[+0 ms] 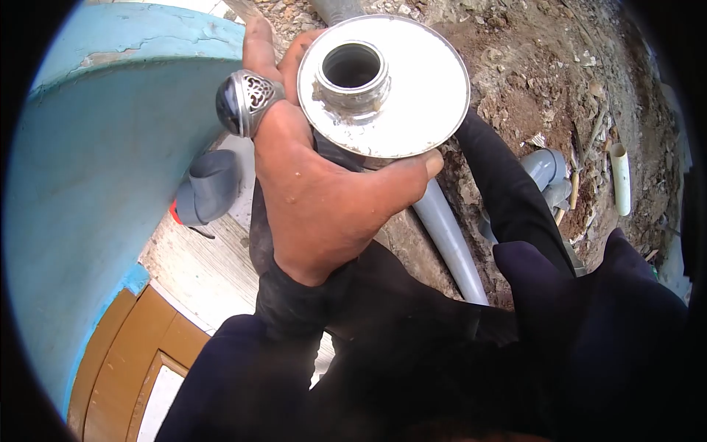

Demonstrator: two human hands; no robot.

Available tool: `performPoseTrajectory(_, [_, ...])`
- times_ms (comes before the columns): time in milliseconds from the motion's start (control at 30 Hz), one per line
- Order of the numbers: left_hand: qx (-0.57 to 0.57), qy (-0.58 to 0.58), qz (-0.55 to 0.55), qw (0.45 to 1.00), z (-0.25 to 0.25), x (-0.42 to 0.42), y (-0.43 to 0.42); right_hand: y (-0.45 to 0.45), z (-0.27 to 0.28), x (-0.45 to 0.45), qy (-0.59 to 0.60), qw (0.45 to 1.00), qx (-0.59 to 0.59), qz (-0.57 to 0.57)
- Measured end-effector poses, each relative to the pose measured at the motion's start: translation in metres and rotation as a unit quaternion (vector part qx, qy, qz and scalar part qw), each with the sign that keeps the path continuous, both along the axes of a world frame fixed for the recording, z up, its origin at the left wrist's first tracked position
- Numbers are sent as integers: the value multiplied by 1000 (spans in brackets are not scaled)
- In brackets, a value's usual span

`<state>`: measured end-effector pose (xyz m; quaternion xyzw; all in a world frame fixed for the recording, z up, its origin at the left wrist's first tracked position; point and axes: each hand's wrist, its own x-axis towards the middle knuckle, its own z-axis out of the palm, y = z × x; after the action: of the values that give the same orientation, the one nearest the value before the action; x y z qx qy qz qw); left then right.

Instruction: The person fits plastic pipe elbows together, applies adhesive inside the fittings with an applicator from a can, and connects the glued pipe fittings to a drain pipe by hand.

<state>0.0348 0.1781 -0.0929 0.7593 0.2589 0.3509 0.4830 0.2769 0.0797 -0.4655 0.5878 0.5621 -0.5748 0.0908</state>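
My left hand [317, 184], with a large dark-stoned ring [247, 102] on one finger, is closed around a round metal can [423, 81]. Its thumb presses against the near side of the rim, and its fingers go round the left side. The can's shiny top faces me, with a short uncapped neck [353, 70] whose inside is dark. Smudges mark the metal around this neck. A black sleeve [508, 191] on the right runs up to the can's edge; my right hand is hidden behind the can.
A grey pipe [449, 236] lies below the can. Grey elbow fittings rest at left [210, 188] and right [545, 169], with a short white pipe [620, 177] farther right. A curved blue wall [132, 155] stands at left above a brown wooden panel [132, 361]. Rubble and soil [530, 81] cover the ground.
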Motion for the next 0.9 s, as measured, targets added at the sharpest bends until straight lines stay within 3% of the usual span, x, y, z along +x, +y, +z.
performPoseTrajectory(100, [-153,22,75,985,25,9,-10,-1,-59,-15,-1,987,115,108])
performPoseTrajectory(167, [-171,22,93,981,27,10,-13,2,-9,-27,35,995,96,12])
performPoseTrajectory(267, [-117,46,64,990,23,4,-6,12,-5,-47,54,989,134,-28])
performPoseTrajectory(467, [-58,86,38,994,26,-2,-1,20,0,-48,-30,993,115,21])
performPoseTrajectory(633, [-2,132,23,991,36,-3,-4,24,50,-26,-111,989,75,70])
performPoseTrajectory(767, [-98,24,33,994,31,1,-4,15,125,-8,-184,977,36,98])
performPoseTrajectory(900, [-148,-84,71,983,37,10,-15,-16,129,20,-133,981,141,-29])
